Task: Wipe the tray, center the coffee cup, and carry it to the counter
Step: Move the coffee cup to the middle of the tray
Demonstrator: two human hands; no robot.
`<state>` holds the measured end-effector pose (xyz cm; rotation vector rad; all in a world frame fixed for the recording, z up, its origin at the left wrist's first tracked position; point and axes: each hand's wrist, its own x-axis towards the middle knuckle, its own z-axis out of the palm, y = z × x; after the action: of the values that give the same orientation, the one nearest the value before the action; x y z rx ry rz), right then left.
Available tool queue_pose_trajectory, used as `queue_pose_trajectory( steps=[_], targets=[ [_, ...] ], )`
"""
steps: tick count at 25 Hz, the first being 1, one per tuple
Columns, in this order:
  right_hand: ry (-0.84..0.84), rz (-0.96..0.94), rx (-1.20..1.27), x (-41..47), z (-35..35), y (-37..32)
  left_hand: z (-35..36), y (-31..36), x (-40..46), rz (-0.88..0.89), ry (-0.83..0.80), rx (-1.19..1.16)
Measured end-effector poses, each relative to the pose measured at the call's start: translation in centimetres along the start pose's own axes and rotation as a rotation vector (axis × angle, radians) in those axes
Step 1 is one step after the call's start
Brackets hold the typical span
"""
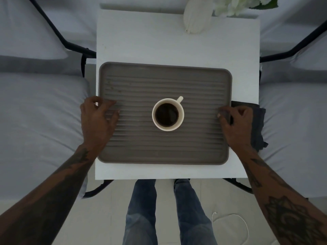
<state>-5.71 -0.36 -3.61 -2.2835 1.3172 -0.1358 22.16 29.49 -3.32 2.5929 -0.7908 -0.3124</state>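
A grey-brown ribbed tray [164, 76] lies flat on a small white table [177, 46]. A cream coffee cup [168, 114] full of dark coffee stands near the tray's middle, its handle pointing to the far right. My left hand [98, 119] rests on the tray's left edge, thumb over the ribbed surface, fingers curled at the rim. My right hand [236, 123] sits on the right edge the same way, thumb on top of the rim. A dark grey cloth [258, 128] lies on the table just right of the tray, partly under my right hand.
A white vase [196, 20] with white flowers [235, 5] stands at the table's far edge. Grey cushioned chairs with black frames flank the table, one left [35, 121] and one right [292, 121]. My legs [166, 209] are below the near edge. A white cable [230, 220] lies on the floor.
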Motion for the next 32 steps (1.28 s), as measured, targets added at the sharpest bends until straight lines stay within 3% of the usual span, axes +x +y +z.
queue_pose_trajectory(
  steps=[4, 12, 19, 23, 32],
  targets=[
    [0.040, -0.017, -0.142, -2.0, 0.1, 0.2, 0.3, 0.1, -1.3, -0.130, 0.014, -0.026],
    [0.034, 0.100, -0.125, -3.3, 0.9, -0.4, 0.1, 0.0, -1.5, -0.167, -0.014, -0.118],
    [-0.185, 0.173, 0.207, -1.3, -0.7, 0.1, 0.1, -0.5, -1.0, -0.169, -0.083, -0.223],
    [-0.299, 0.090, 0.178, 0.0, -1.3, 1.1, -0.1, -0.8, -0.9, -0.148, -0.091, -0.236],
    [-0.165, -0.088, 0.088, -1.5, -1.4, 0.0, -1.4, -1.3, -1.2, -0.153, -0.074, -0.253]
  ],
)
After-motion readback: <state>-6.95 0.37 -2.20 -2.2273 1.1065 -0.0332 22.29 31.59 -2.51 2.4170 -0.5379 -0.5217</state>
